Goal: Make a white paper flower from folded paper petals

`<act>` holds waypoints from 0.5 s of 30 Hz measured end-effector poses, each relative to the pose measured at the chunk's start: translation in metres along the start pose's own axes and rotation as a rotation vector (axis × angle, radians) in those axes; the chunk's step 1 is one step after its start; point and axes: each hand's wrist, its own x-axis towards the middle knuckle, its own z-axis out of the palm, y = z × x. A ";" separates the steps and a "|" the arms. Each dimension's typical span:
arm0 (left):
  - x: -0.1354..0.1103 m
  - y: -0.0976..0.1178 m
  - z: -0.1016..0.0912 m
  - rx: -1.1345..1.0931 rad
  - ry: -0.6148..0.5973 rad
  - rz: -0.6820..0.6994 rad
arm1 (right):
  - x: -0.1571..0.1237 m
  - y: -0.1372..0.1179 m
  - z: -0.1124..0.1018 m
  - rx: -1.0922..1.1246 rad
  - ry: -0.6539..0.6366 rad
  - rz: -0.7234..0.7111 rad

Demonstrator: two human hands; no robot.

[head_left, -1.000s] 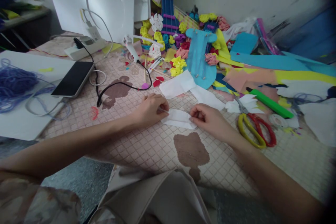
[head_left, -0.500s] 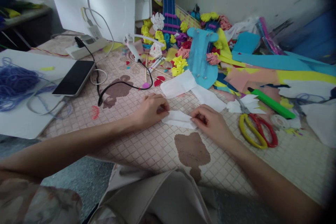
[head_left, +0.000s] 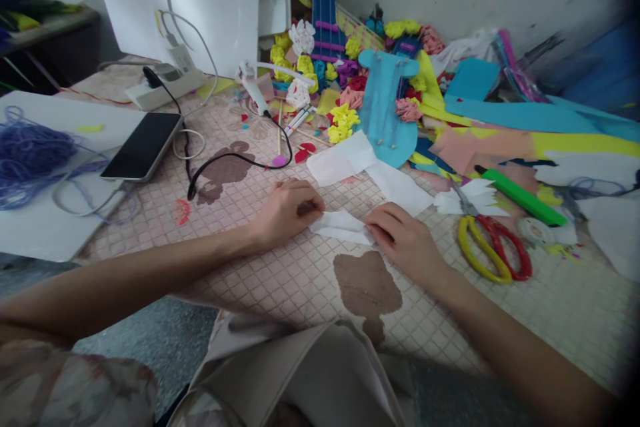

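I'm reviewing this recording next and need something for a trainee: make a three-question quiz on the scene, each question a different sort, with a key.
1. True or false: the scissors have one yellow and one red handle.

2. Which of these lies nearest the tangle of yarn?
A. the scissors
B. the phone
C. the roll of tape

3. Where is the small white strip in relation to the left hand and the right hand?

Key:
1. True.
2. B.
3. Between them, one end in each hand.
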 end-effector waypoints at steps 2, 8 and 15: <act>0.000 0.000 0.000 0.015 -0.005 0.001 | 0.000 0.000 0.000 -0.022 0.010 -0.013; -0.002 0.000 0.000 0.117 -0.014 0.026 | -0.003 0.001 0.000 -0.101 -0.015 -0.050; -0.005 0.004 -0.003 0.312 -0.067 0.176 | -0.004 -0.002 -0.002 -0.226 -0.090 -0.080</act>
